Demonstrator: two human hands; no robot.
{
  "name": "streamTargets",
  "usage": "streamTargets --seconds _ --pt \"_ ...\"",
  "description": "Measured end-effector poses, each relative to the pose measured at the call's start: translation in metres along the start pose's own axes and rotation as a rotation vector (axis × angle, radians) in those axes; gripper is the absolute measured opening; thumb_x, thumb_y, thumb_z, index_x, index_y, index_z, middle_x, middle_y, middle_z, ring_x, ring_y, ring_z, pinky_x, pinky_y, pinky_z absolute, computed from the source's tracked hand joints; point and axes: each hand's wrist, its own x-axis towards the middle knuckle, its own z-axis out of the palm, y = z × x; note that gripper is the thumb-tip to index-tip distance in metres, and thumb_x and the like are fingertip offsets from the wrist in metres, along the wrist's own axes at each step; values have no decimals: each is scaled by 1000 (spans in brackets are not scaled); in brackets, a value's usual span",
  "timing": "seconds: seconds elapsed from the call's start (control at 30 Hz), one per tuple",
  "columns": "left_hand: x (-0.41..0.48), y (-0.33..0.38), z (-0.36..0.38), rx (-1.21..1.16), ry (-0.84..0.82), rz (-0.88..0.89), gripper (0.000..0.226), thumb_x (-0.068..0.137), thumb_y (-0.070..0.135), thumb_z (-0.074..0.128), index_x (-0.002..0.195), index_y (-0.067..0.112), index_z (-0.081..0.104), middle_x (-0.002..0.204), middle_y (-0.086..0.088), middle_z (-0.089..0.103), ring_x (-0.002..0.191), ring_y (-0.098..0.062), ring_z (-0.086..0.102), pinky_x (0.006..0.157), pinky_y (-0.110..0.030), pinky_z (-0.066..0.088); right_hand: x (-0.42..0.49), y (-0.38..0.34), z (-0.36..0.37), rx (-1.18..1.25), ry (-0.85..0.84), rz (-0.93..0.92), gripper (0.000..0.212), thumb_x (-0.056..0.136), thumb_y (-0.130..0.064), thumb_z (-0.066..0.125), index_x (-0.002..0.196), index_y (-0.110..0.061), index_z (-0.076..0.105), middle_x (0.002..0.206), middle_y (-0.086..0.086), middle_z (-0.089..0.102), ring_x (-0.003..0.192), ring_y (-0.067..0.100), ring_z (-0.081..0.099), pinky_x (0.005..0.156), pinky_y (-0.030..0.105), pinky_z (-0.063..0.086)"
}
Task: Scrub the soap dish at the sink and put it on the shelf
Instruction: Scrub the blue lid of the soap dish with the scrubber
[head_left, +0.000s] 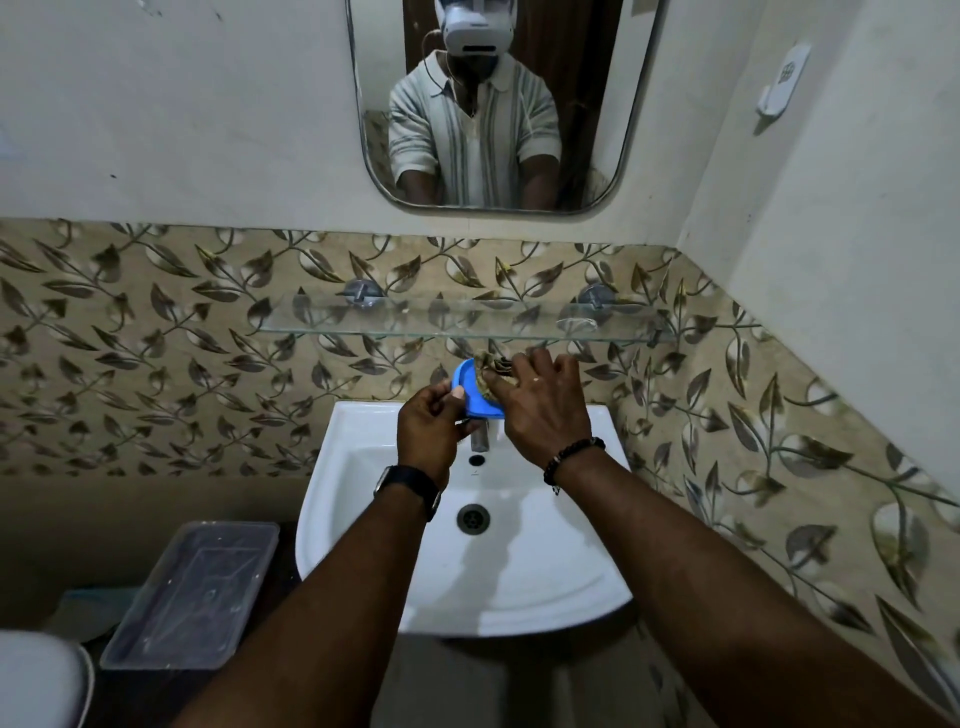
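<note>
A blue soap dish is held tilted above the back of the white sink, just over the tap. My left hand pinches its left edge between thumb and fingers. My right hand grips a brownish scrubbing pad and presses it against the dish. The glass shelf runs along the tiled wall just above both hands, and a small clear round thing lies on its right part.
A mirror hangs above the shelf. A clear plastic box with a lid sits on the floor left of the sink, and a white rounded fixture shows at the bottom left. A wall meets the sink area on the right.
</note>
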Motion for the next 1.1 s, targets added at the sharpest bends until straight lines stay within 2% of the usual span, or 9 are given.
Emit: streamTargets --seconds 0.13,0.3,0.4,0.5,0.63,0.73,0.9,1.0,1.1 --pt "2 5 1 -13 54 9 19 99 8 59 113 -4 61 95 -13 72 77 -18 74 66 -30 62 1 6 -1 -85 -23 63 42 89 -22 40 125 -17 60 109 9 61 109 33 50 91 49 36" --pt "3 1 3 1 88 6 26 99 10 60 118 -7 60 105 -21 71 85 -25 73 70 -33 63 2 1 -1 -71 -1 111 34 83 -22 43 104 -12 67 97 8 65 101 32 50 85 46 36" --pt "3 -2 3 -4 106 2 25 99 10 60 117 -6 61 102 -19 72 82 -23 74 68 -31 62 -5 -6 3 40 17 114 31 87 -26 44 103 -15 69 105 5 67 104 31 50 83 45 36" --pt "3 -4 2 -29 119 -9 19 98 9 60 113 -3 63 95 -15 73 76 -18 73 65 -29 60 -10 -17 6 238 16 121 40 88 -31 39 115 -25 68 120 -4 63 113 29 47 91 48 36" --pt "2 -6 3 -44 122 -28 11 98 8 60 106 2 64 88 -10 72 71 -16 69 59 -26 57 -10 -26 12 370 -18 52 30 89 -23 49 110 -31 69 114 -5 60 114 29 45 89 44 31" --pt "2 -5 -1 -38 118 -40 11 98 8 60 106 3 65 88 -8 73 75 -19 68 61 -27 59 -13 -21 17 466 -17 10 35 88 -20 51 114 -34 70 117 -5 60 112 28 45 86 43 29" --pt "1 -2 -4 8 40 -26 17 100 7 57 113 -3 63 94 -17 72 78 -21 71 66 -28 60 -8 -6 13 205 6 -114 46 86 -26 38 123 -39 62 123 1 60 109 31 49 84 43 32" --pt "1 2 -1 39 11 -12 19 100 8 57 113 -4 64 98 -19 72 83 -24 72 69 -29 61 -2 2 11 19 62 -104 52 85 -18 35 131 -30 57 112 8 61 103 35 52 83 46 36" --pt "2 5 -1 11 49 -19 20 99 8 59 113 -6 62 96 -18 70 79 -22 72 67 -30 62 1 13 10 -122 59 -47 47 86 -19 37 128 -19 58 108 12 61 105 35 52 88 48 36"
